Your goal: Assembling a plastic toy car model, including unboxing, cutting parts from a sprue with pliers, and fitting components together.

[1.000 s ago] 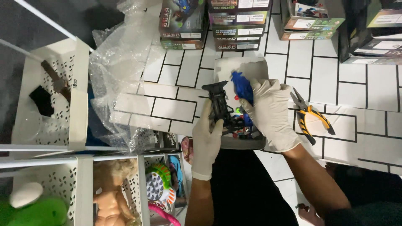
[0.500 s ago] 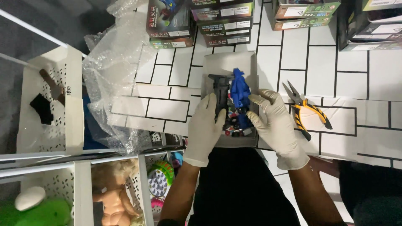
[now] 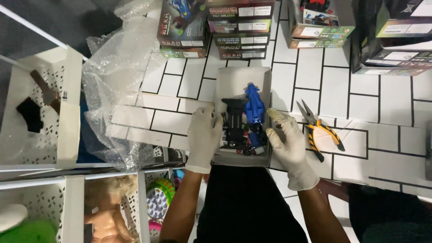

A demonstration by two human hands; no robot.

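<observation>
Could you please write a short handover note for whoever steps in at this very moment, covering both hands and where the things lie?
Left hand: gloved, open, resting against the left wall of the white cardboard box.
Right hand: gloved, open, at the box's right wall, grasping nothing.
In the box: a black toy car chassis, a blue car body shell beside it, and small loose parts at the near end.
Yellow-handled pliers lie on the tiled surface to the right, untouched.
Clear bubble wrap lies to the left; stacked kit boxes stand behind.
Done: box open, parts inside.
Left: chassis and shell are still separate.
</observation>
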